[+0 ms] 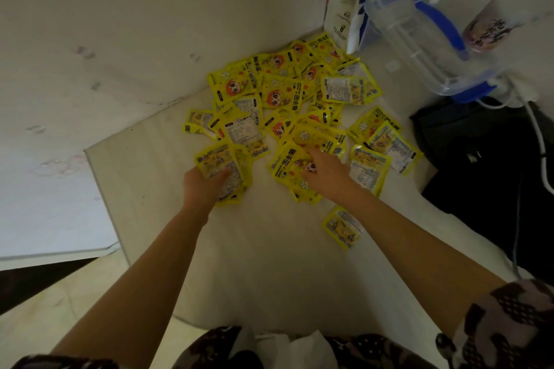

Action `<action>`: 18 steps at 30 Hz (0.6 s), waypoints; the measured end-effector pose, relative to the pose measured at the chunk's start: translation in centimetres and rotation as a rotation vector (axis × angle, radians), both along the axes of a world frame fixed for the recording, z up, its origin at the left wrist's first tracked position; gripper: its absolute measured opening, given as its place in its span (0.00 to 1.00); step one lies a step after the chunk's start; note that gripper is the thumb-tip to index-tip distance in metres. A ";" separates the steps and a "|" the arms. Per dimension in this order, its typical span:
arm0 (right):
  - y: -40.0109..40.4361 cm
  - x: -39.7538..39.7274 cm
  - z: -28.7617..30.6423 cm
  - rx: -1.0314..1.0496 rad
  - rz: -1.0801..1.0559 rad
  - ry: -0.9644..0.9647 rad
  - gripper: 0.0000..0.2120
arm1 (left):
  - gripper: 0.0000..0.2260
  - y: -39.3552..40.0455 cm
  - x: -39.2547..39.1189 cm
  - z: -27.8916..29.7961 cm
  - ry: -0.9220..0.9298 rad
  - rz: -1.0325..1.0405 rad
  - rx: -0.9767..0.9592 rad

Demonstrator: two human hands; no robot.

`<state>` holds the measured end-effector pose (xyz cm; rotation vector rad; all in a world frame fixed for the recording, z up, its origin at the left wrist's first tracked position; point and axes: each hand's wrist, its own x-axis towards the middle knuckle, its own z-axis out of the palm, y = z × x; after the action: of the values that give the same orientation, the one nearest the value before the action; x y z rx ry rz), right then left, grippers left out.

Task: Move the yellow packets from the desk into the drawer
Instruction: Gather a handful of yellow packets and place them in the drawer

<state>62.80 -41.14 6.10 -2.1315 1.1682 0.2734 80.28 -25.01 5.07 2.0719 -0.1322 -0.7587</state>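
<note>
Head view showed a lone yellow packet (341,227) lying nearest the person, just short of the main pile (287,105) heaped on the counter (260,263). At the pile's near edge the left hand (207,186) gripped a gathered stack of packets (227,171), likely to carry several at once, while the right hand (325,172) pressed relaxed fingers on another packet. Beyond the pile stood a clear jug (419,39); packets read "HAND WARMER", and no drawer was visible.

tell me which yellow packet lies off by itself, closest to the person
The lone packet beside the right forearm, printed back facing up. It lies apart on the desk, nearer the person than the main pile and touching no other packet.
</note>
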 end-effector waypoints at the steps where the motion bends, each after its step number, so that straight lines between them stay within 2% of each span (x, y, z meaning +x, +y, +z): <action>1: 0.2 -0.6 0.2 0.019 -0.007 -0.010 0.24 | 0.14 0.6 -0.6 -0.2 0.010 0.022 -0.008; 3: 0.7 -2.0 0.7 0.077 -0.046 -0.077 0.25 | 0.14 1.5 -1.7 -0.3 0.028 0.061 -0.016; 7: 2.2 -4.8 1.6 0.134 -0.145 -0.217 0.16 | 0.13 3.3 -4.5 -0.5 0.070 0.132 -0.054; 13: 4.8 -9.5 2.3 0.127 -0.320 -0.288 0.13 | 0.10 5.3 -9.4 0.3 0.142 0.187 -0.128; 18: 7.9 -13.6 2.7 0.145 -0.453 -0.290 0.14 | 0.08 6.5 -13.0 1.0 0.196 0.141 -0.180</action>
<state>49.17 -33.28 8.76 -1.6581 1.3664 -0.1467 67.24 -18.46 6.06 1.8063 0.0532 -0.8264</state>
